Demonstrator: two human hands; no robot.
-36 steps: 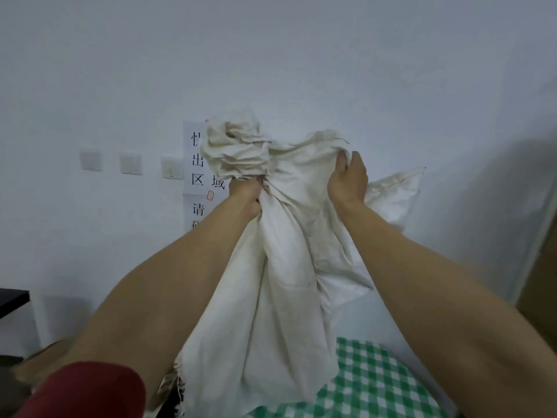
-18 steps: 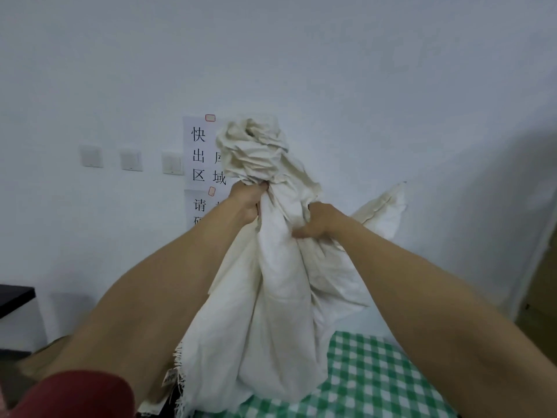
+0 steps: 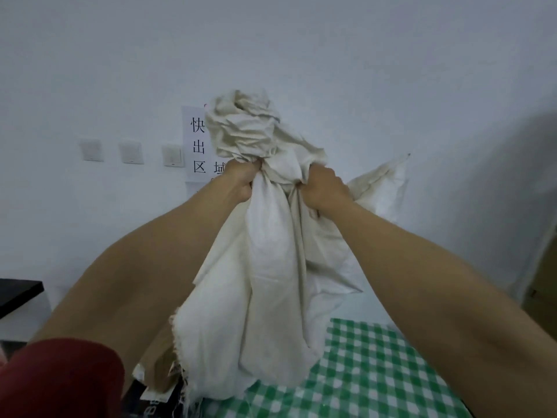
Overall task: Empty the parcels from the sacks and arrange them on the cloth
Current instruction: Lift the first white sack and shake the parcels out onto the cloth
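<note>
Cream sack (image 3: 271,267) held up in front of the wall. Its gathered neck is bunched btwn both hands, crumpled top sticking up above them. The body hangs down w/ frayed hem reaching the green-check cloth (image 3: 376,372); touching or not, can't tell. Left hand (image 3: 241,182) and right hand (image 3: 324,188) are side by side, fingers (image 3: 244,171) curled tight into the fabric, tips buried in folds. Contents not visible. Brown-and-white thing (image 3: 159,366) by the hem at lower left is half hidden, unclear what. Wall sign (image 3: 197,146) partly covered by sack. Red sleeve (image 3: 60,381) cut off at bottom left.
</note>
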